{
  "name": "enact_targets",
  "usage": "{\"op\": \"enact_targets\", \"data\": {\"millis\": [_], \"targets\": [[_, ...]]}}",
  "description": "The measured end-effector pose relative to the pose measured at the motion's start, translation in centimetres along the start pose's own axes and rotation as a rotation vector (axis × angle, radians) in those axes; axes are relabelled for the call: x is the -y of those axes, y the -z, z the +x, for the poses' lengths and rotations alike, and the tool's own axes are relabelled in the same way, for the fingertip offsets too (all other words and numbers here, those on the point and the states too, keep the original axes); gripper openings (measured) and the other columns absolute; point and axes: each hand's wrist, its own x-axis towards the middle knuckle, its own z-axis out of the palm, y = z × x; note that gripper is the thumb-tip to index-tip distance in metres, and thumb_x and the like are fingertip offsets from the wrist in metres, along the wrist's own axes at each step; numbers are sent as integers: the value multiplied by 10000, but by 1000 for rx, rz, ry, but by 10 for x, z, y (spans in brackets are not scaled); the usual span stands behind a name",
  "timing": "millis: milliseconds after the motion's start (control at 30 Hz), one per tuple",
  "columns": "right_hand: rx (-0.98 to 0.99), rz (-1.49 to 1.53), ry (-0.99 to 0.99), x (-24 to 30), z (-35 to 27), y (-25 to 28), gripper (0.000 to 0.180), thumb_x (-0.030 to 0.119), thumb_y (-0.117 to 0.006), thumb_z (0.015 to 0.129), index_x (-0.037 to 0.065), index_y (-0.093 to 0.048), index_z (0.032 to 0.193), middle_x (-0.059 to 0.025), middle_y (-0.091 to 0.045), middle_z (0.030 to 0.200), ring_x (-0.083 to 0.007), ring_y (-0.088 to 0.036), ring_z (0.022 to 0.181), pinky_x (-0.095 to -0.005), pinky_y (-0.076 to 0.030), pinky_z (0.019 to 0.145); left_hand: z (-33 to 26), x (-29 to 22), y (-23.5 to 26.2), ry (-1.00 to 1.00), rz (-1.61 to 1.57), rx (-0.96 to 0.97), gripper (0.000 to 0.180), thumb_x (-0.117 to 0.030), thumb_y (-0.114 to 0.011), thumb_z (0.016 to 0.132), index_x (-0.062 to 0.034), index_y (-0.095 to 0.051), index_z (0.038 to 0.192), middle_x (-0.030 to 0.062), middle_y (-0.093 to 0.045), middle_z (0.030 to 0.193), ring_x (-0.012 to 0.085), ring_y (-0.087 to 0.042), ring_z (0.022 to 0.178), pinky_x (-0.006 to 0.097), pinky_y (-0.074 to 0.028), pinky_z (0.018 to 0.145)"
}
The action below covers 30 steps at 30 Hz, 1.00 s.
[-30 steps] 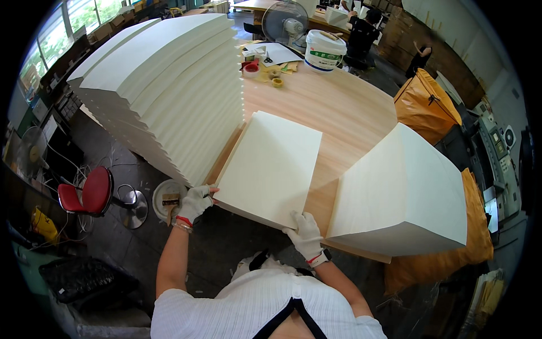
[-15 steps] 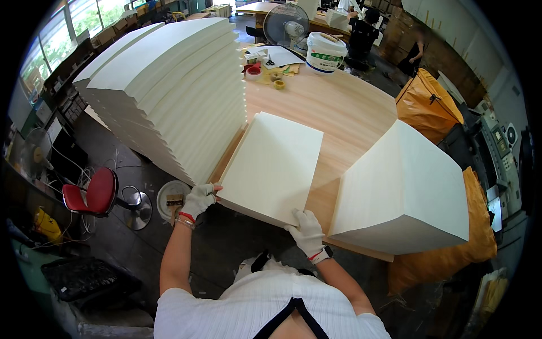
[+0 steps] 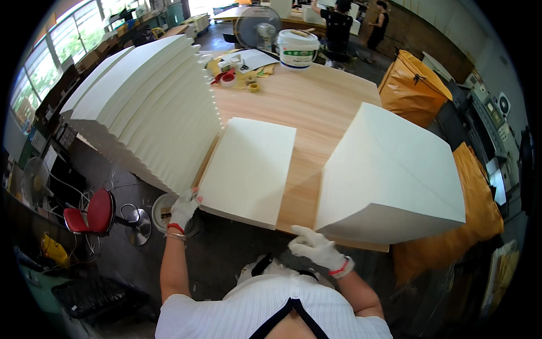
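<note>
Between two taller piles, a low stack of large white paper sheets point(image 3: 248, 169) lies on the wooden table. My left hand point(image 3: 184, 209), in a white glove with some fingertips bare, touches the stack's near left corner with its fingers extended. My right hand point(image 3: 316, 247), also gloved, hangs off the table's near edge, apart from the stack; its fingers are spread and hold nothing. A tall white pile with rippled layers point(image 3: 164, 113) rises on the left. To the right stands another tall, smoother white pile point(image 3: 395, 164).
On the far part of the table point(image 3: 316, 90) are a white bucket point(image 3: 297, 50), tape rolls point(image 3: 228, 80) and scissors point(image 3: 244, 67). A fan point(image 3: 258, 28) stands behind. Orange sacks point(image 3: 415, 87) lie right; a red chair point(image 3: 93, 212) is left. Two people are at the back.
My right hand has come off the stack's near edge and moved down and right, its fingers spreading. My left hand stays at the corner. The whole view has shifted slightly.
</note>
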Motion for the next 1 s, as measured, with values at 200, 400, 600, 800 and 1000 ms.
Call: {"op": "enact_targets", "data": {"millis": [200, 400, 600, 800, 1000], "targets": [[-726, -68, 753, 78, -128, 115, 148, 75, -630, 960, -43, -670, 1040, -138, -700, 872, -174, -666, 763, -312, -548, 710, 7, -137, -13, 5, 167, -203, 557, -305, -659, 948, -109, -505, 1445, 155, -583, 1390, 349, -547, 1281, 421, -435, 1049], [-1540, -1005, 536, 71, -189, 269, 242, 100, -595, 984, -37, -606, 1182, -202, -664, 1122, -296, -648, 1005, -392, -511, 887, -51, -368, -37, -997, -181, 84, 507, -17, -684, 877, -41, -562, 1369, 131, -623, 1356, 274, -569, 1282, 318, -445, 1055], [-1349, -646, 85, 59, -213, 289, 331, 329, -600, 999, 37, -598, 844, -102, -646, 746, -253, -614, 706, -382, -472, 669, -106, -514, -89, -1277, 91, 310, 448, -110, -751, 860, -60, -623, 1286, 98, -679, 1245, 248, -642, 1152, 347, -514, 954], [-1309, -1041, 796, 110, -188, 307, 317, 231, -722, 913, 22, -549, 748, -98, -485, 649, -260, -550, 625, -373, -433, 577, -132, -587, -180, -1374, 417, 620, 315, -159, -693, 874, -105, -638, 1179, 104, -664, 1053, 286, -648, 989, 409, -527, 841], [-1207, -1080, 744, 119, -183, 318, 275, 169, -721, 890, 29, -555, 722, -114, -449, 635, -273, -505, 579, -393, -404, 537, -123, -620, -230, -1294, 543, 634, 175, -165, -609, 854, -50, -630, 985, 93, -667, 1042, 308, -634, 997, 407, -522, 839]]}}
